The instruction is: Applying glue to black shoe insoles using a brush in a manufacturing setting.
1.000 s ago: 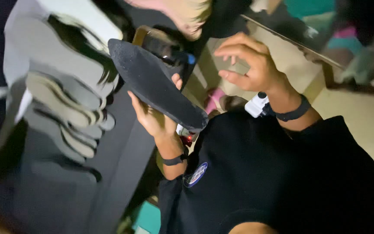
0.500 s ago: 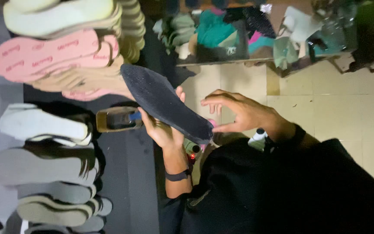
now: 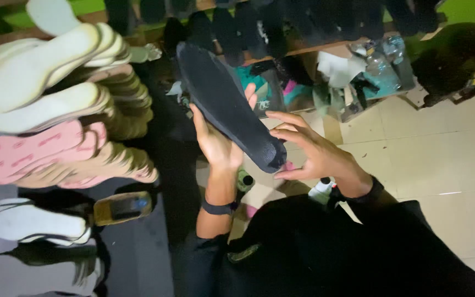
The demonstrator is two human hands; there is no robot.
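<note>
Left grip (image 3: 215, 144) closed around a black shoe insole (image 3: 224, 104), palm cradling its underside, thumb over one edge and fingertips (image 3: 251, 94) showing past the other. Held tilted, toe end raised toward the shelf, heel end low near the lap, probably so the flat face turns toward the eyes. Right grip (image 3: 311, 151) open, fingers spread and curled just beside the heel end, thumb near the tip, touching lightly or about to; contact too dark to confirm. Black band on each wrist, black sleeves below.

Further out on the left, stacked cream foam insoles (image 3: 45, 77), fanned like cards so each edge stays reachable, with pink insoles (image 3: 28, 151) under them and white ones (image 3: 34, 223) lower still. Small phone-like device (image 3: 123, 207) lying on the dark surface between the piles. Beyond the held insole, a wooden shelf (image 3: 325, 48) crowded with dark soles, teal and pink scraps, and plastic bottles (image 3: 383, 55). Pale tiled floor (image 3: 441, 159) at right.
</note>
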